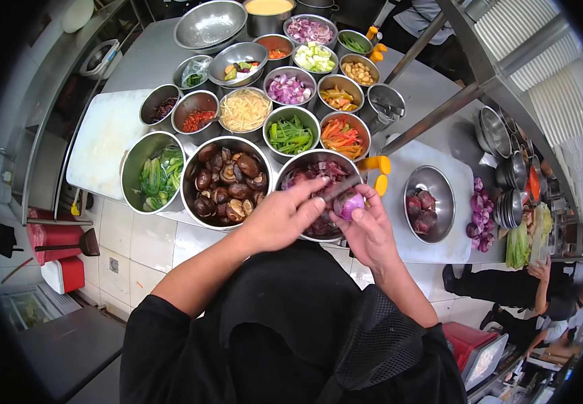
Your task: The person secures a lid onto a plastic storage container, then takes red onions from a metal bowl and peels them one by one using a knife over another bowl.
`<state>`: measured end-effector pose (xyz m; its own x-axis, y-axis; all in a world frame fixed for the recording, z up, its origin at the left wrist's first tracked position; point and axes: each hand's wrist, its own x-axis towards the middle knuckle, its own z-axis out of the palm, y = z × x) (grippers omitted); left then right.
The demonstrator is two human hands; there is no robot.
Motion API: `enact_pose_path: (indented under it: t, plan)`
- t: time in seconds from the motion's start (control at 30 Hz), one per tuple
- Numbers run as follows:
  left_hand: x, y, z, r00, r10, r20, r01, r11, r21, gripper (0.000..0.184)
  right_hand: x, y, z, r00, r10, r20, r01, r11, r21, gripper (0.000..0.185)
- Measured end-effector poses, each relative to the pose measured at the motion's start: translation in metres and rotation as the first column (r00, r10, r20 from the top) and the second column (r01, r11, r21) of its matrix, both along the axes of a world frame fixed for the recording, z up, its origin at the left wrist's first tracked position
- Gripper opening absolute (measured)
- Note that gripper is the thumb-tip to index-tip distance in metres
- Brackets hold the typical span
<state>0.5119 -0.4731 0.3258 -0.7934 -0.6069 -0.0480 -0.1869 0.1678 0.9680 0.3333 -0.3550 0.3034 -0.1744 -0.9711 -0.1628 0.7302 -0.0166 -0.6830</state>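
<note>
My right hand point(370, 234) holds a partly peeled red onion point(349, 204) between thumb and fingers. Close against it on the left, my left hand point(284, 214) is closed on what looks like a small knife; its grey blade point(342, 188) points up and to the right, and its handle is hidden. Both hands are over a metal pot point(283, 176) with dark purple onion skins point(318, 170) in it. To the right, a steel bowl point(445, 192) with several unpeeled red onions point(421, 210) sits on a white cutting board point(399, 225).
A pot of mushrooms point(227, 178) and one of leafy greens point(162, 176) stand left. Behind are several containers of cut vegetables point(291, 135). A shelf post point(433, 118) slants down at right. Loose purple onions point(481, 212) lie beyond the board. People point(554, 303) stand far right.
</note>
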Motion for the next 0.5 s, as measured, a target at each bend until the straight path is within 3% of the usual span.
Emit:
enact_pose_path:
  t: [0.03, 0.1, 0.2, 0.3, 0.43, 0.5]
  plan:
    - [-0.001, 0.004, 0.001, 1.000, -0.017, -0.025, 0.012, 0.979, -0.202, 0.045, 0.002, -0.001, -0.001, 0.999, -0.044, 0.002, 0.044, 0.999, 0.008, 0.044]
    - [0.000, 0.009, 0.015, 0.993, -0.094, 0.073, 0.098, 0.994, -0.051, 0.045, 0.003, 0.001, 0.000, 0.999, -0.033, 0.010, 0.033, 0.999, -0.011, 0.041]
    - [-0.003, 0.010, 0.004, 0.991, -0.112, -0.077, 0.092, 0.970, -0.225, 0.043, 0.001, 0.003, -0.007, 1.000, -0.017, 0.012, 0.018, 1.000, -0.020, 0.046]
    - [-0.005, 0.001, -0.010, 0.990, -0.084, -0.109, 0.041, 0.935, -0.353, 0.041, 0.006, 0.002, -0.001, 0.999, -0.020, -0.032, 0.020, 1.000, 0.007, 0.046]
    - [0.000, 0.002, 0.006, 0.997, -0.079, 0.003, 0.078, 0.990, 0.114, 0.040, 0.005, 0.004, -0.008, 1.000, -0.020, 0.019, 0.020, 1.000, 0.006, 0.046]
    - [0.001, 0.007, 0.018, 0.994, -0.104, 0.037, 0.105, 0.994, -0.029, 0.040, 0.005, 0.006, -0.005, 0.999, -0.024, 0.021, 0.024, 1.000, -0.009, 0.046]
